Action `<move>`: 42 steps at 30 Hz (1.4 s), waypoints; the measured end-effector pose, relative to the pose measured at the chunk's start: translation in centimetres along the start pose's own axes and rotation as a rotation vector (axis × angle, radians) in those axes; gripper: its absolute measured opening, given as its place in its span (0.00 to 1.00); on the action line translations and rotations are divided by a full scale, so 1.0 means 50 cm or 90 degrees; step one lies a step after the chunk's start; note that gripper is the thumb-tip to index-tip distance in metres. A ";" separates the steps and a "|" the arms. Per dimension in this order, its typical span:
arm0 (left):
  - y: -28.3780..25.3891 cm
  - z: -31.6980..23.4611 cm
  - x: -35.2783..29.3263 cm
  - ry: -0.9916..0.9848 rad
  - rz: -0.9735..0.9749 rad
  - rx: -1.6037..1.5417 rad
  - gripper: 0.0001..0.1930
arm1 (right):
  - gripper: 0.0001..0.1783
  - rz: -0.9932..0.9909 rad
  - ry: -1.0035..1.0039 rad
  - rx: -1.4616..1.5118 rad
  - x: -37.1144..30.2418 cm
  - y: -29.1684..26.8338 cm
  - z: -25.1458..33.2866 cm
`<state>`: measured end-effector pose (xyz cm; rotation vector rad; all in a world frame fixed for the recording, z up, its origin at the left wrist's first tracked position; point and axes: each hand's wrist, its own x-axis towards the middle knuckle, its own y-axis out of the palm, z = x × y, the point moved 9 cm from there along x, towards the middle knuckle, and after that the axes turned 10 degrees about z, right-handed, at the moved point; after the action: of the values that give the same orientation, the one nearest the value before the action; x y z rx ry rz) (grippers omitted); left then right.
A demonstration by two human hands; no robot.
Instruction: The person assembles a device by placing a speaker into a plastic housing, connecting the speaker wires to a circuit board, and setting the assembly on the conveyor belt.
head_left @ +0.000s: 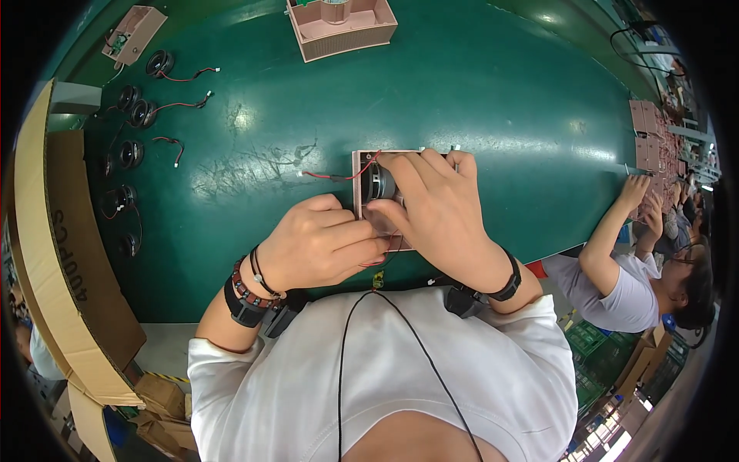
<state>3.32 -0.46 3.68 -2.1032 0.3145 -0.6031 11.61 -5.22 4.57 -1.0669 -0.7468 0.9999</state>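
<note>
A pink plastic speaker housing (357, 179) lies on the green table just in front of me. Inside it sits a round black speaker (377, 183), whose red and black wire (339, 178) runs out over the left wall to a small white plug. My right hand (443, 189) covers much of the housing, thumb and fingers closed on the speaker. At the housing's lower left, my left hand (315, 242) has its fingers curled against the near edge, by a thin red wire. What those fingertips pinch, if anything, is hidden.
Several loose speakers with wires (142, 113) lie along the table's left side. Another pink housing (346, 38) stands at the far edge, and one with a green board (132, 36) at far left. A cardboard box (96, 254) borders the left. At right, a co-worker (616, 277) handles stacked pink housings (647, 138).
</note>
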 end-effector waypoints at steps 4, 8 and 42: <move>-0.015 0.004 0.007 -0.020 -0.063 0.026 0.08 | 0.25 0.002 -0.006 0.000 -0.001 -0.003 0.005; -0.042 0.022 -0.007 -0.061 -0.102 0.008 0.10 | 0.25 0.003 -0.009 0.017 -0.003 -0.001 0.004; -0.036 0.046 -0.006 -0.140 -0.106 0.020 0.05 | 0.22 -0.013 -0.009 0.069 -0.003 0.007 -0.009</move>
<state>4.29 2.30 3.96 -2.1555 0.0047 -0.4629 11.86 -5.46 4.08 -0.9573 -0.7050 1.0202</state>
